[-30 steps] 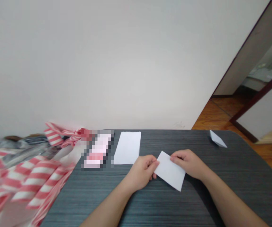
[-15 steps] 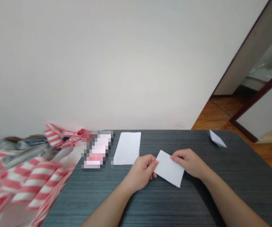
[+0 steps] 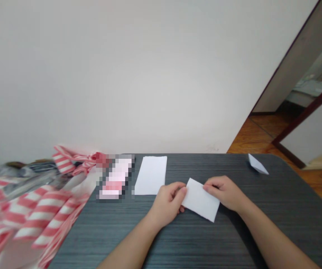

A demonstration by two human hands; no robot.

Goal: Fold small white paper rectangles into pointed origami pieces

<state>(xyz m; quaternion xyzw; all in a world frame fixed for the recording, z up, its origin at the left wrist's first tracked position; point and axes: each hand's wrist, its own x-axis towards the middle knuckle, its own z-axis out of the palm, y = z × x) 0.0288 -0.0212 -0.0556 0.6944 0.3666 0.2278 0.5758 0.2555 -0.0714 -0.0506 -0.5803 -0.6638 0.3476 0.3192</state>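
A small white sheet of paper [image 3: 201, 201], apparently folded, is held at a slant above the dark table [image 3: 194, 246]. My left hand [image 3: 169, 203] pinches its left corner, thumb on top and fingers curled beneath. At the upper right edge, my right hand [image 3: 223, 192] is closed on the same paper, its thumb lying on the upper face. The fingers under the paper are partly hidden. Behind my left hand lies a stack of white paper [image 3: 151, 175], flat on the table.
A folded white paper piece [image 3: 257, 164] rests near the table's far right edge. A blurred-out pink and white item [image 3: 116, 179] lies at the far left. Striped red and white cloth [image 3: 40, 213] is heaped beside the table. A wall [image 3: 161, 82] rises directly behind.
The paper has turned very slightly and shifted a little to the right between my hands. Both hands keep their hold, and the other things stay where they were.
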